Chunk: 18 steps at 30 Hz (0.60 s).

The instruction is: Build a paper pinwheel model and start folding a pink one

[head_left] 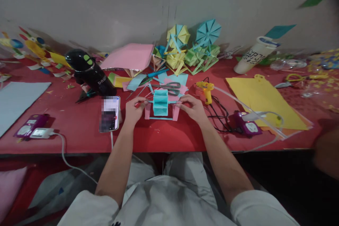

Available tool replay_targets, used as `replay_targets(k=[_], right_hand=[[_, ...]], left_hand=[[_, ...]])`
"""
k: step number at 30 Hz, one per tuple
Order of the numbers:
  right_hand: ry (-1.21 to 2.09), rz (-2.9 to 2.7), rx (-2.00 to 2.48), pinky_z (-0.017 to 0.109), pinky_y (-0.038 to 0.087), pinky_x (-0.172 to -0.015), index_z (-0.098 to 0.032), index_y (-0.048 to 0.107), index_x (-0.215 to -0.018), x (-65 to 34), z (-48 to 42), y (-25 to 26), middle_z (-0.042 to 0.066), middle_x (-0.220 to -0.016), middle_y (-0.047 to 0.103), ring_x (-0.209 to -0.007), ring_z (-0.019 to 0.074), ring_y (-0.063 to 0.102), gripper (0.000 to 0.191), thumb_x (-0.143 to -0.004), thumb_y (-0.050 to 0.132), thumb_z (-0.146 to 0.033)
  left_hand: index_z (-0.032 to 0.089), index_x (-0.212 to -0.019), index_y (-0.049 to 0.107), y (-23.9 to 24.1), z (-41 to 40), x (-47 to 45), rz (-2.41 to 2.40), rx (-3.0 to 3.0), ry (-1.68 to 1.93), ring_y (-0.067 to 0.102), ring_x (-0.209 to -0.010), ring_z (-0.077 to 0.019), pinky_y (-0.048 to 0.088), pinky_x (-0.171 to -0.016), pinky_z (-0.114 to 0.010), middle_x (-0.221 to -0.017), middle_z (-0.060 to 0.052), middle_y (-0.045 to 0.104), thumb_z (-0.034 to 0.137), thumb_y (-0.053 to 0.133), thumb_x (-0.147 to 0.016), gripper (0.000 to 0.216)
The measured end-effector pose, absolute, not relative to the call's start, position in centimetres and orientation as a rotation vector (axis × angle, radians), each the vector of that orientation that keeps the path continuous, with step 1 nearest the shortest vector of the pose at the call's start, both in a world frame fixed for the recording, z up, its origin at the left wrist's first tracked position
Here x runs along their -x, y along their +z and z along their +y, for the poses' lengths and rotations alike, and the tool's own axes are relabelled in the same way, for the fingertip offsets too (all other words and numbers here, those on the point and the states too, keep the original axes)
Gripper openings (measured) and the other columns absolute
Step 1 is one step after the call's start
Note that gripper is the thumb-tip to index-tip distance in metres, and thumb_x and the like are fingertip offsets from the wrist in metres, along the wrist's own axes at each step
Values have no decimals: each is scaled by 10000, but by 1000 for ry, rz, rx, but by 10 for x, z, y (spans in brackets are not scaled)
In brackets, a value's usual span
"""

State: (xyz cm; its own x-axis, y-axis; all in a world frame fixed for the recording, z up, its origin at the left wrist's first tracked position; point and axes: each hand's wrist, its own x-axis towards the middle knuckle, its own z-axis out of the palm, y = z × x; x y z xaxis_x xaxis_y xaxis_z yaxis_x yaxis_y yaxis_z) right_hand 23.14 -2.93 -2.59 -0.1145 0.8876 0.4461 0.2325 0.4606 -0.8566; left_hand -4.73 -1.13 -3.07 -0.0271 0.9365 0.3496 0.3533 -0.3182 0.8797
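Observation:
A small paper model, a turquoise folded wheel on a thin axle between two pink side posts, stands on the red table in front of me. My left hand pinches the left end of the axle at the left pink post. My right hand pinches the right end at the right post. Both hands have their fingers closed on the model.
A phone lies left of the model, a black bottle behind it. Scissors and coloured paper scraps lie behind the model. A yellow glue gun, purple power strip and yellow sheet are to the right. Paper wheels stand by the wall.

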Motion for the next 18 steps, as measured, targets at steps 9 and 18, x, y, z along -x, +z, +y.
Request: replay_targets(k=[9,18], right_hand=[[750,-1610,1030,334,524,-805,-232,710,-795,-229,-31,-23,31,-867,671,-827,165,639,124,-803,729,-355],[743,-1623,1026,338,522,-792,-231,694,-776,-229,-31,-22,30,-843,659,-804,166,632,140,-814,716,-364]], left_hand=[[195,-786,712,-30,-12,47,1341,-1690,1355,681,-809,-190,513,-791,-308,-812,-23,732,268,656,-774,92],[186,-777,705,-23,-14,45,1328,-1715,1331,678,-808,-185,510,-789,-299,-807,-27,733,248,637,-773,92]])
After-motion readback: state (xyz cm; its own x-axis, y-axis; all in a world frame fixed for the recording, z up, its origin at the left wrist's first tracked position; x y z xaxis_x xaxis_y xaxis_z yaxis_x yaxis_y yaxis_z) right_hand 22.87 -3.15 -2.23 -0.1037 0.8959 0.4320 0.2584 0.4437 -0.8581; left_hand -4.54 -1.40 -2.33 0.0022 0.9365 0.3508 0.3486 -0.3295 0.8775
